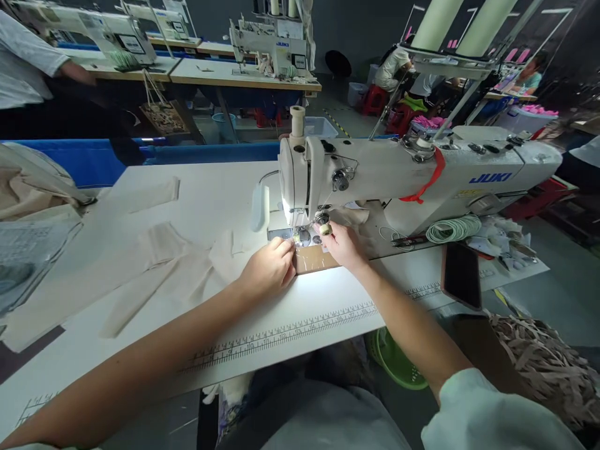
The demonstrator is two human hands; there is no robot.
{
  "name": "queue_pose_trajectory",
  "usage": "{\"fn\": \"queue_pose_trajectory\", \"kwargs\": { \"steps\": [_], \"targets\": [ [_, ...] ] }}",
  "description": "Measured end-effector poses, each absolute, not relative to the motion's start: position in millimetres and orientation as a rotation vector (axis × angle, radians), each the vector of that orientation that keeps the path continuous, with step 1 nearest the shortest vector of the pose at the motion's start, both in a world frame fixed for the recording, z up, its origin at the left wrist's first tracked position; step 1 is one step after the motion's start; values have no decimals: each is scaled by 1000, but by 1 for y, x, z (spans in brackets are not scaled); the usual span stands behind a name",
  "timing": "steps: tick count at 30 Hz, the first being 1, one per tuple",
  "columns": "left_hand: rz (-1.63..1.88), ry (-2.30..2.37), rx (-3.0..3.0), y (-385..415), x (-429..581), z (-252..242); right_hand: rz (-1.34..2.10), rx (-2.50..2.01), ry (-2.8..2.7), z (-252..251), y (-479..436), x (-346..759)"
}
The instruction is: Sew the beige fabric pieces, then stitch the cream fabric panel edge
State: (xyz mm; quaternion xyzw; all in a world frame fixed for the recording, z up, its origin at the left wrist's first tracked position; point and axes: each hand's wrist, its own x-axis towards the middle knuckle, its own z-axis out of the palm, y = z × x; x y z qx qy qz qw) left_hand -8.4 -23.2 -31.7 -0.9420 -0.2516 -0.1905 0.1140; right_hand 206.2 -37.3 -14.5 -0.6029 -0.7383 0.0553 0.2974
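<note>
A white sewing machine (422, 169) marked JUKI stands on the white table, its needle area lit. My left hand (269, 267) is closed just left of the presser foot (300, 236), fingertips pinched together beside it. What they pinch is too small to name. To the right of the needle, my right hand (345, 245) has its fingers curled in under the machine head, partly hidden behind a round knob (323, 223). Between both hands lies a brown plate (315, 259) with loose thread bits on it. Beige fabric (354, 216) shows behind my right hand.
Pale fabric pieces (169, 256) spread over the left of the table. A phone (461, 275), a coil of pale green cord (454, 229) and scraps sit at the right. A printed ruler (281, 334) runs along the front edge. A person's sleeve (28, 59) shows at upper left.
</note>
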Motion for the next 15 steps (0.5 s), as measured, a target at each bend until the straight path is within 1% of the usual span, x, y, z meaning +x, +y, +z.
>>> {"fn": "queue_pose_trajectory", "kwargs": {
  "steps": [8,15],
  "targets": [
    [-601,-761,-2788,-21,-8,-34,107,-1603,-1914,-13,-50,205],
    [-586,-820,-2802,-15,-8,-33,67,-1651,-1917,-16,-38,205]
  ]
}}
